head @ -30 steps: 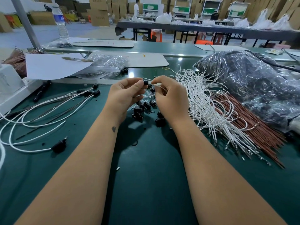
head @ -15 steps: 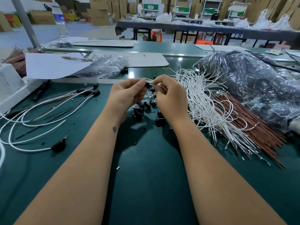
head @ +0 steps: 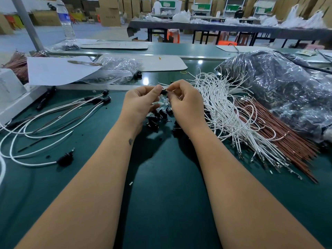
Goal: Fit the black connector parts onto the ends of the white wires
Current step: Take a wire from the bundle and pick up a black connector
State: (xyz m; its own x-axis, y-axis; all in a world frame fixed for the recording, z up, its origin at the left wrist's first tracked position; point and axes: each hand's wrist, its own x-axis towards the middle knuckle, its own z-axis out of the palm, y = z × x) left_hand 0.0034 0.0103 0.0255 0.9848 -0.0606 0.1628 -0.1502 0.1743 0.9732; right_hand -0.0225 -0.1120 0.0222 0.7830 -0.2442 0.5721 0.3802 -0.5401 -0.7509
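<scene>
My left hand [head: 139,103] pinches a small black connector [head: 163,92] between thumb and fingertips above the green table. My right hand [head: 186,105] pinches the end of a white wire right against that connector. Under both hands lies a small heap of loose black connectors [head: 158,117]. A big bundle of white wires [head: 226,112] fans out to the right of my right hand. At the left lie finished white wires [head: 45,123] with black connectors on their ends [head: 106,100].
Brown wires [head: 280,133] lie under the white bundle at the right, beside a large dark plastic bag [head: 287,90]. A clear bag [head: 116,71], white paper [head: 57,71] and a water bottle [head: 66,20] stand at the back left. A white machine [head: 10,94] sits at the far left edge.
Both hands have stayed together at the same spot; the fingertips have closed a little tighter around the connector and wire end.
</scene>
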